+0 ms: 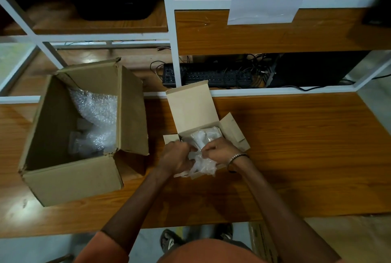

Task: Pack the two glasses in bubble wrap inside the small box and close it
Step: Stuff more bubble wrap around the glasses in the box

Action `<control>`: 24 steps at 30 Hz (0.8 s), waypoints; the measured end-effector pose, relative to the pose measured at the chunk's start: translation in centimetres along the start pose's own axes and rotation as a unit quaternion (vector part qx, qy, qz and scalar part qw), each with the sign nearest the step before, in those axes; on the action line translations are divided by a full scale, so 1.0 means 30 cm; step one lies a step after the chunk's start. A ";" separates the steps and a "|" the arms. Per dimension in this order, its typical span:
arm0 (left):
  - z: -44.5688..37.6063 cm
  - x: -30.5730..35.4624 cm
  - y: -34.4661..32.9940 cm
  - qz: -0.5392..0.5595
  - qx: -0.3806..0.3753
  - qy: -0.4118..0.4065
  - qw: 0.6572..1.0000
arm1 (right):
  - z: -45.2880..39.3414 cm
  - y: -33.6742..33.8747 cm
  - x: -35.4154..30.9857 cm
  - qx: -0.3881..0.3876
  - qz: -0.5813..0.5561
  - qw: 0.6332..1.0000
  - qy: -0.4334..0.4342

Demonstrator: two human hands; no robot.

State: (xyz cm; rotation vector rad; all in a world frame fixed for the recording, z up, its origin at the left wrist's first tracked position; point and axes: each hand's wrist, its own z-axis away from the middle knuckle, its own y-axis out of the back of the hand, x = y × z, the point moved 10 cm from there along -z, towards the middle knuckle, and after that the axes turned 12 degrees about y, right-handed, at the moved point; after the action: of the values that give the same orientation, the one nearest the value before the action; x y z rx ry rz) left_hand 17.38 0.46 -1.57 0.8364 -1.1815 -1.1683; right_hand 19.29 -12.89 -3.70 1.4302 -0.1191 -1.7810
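Both the left hand (175,158) and the right hand (220,152) pinch the loose bubble wrap (202,165) bunched over the near edge of the small box (190,110), which sits lid-up on the worktop (296,146). A wrapped bundle (206,135), likely glass, lies inside. The wrap is probably soft, light and slippery, its contents fragile, so tuck it in by its edges, gently.

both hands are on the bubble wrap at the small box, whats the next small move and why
Probably tuck the loose bubble wrap down into the small box. Both the left hand and right hand grip it, part still spills over the near edge, and the lid stands open.
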 end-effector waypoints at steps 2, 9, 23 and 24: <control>-0.008 -0.007 0.005 0.015 -0.007 0.000 1.000 | 0.018 -0.004 0.007 -0.060 -0.075 0.995 -0.008; -0.034 -0.015 0.024 0.040 -0.020 -0.007 0.999 | 0.029 -0.021 0.028 -0.064 -0.089 0.993 0.049; -0.063 -0.051 -0.058 0.076 -0.174 -0.003 0.982 | -0.027 -0.023 0.022 0.075 0.089 0.989 0.096; -0.061 -0.053 -0.064 0.077 -0.193 0.000 0.978 | -0.027 -0.023 0.026 0.076 0.092 0.988 0.094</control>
State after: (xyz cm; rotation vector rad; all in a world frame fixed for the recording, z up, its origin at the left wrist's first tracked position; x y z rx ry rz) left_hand 18.75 1.41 -4.17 0.4421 -0.9578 -1.2166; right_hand 19.58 -12.62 -4.96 1.6332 -0.2847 -1.5059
